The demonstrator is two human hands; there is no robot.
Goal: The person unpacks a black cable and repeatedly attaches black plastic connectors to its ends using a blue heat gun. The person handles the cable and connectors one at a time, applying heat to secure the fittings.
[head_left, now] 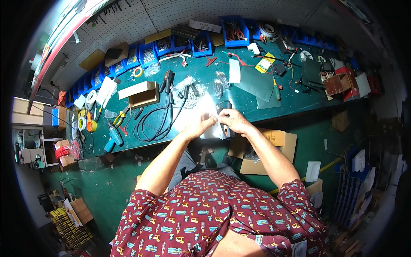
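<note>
Near the bench's front edge, my left hand [200,127] and my right hand [234,121] are close together, fingertips pinched. Between them is a strongly lit pale sheet or bag [209,133]; glare hides its shape, and what the fingers hold is too washed out to name. Under my right hand a dark-handled tool [226,130] partly shows. Left of my left hand lies a coiled black cable [150,125] with dark connectors [168,81] at its upper end. Small clear plastic bags [219,85] with dark parts lie beyond my hands.
A cardboard box [143,95] stands on the green bench [248,112]. At left lie a teal power drill [114,136] and yellow-handled pliers [122,116]. Blue bins [234,40] line the back. A screwdriver [277,92] lies at right. Below the edge sits an open carton [291,147].
</note>
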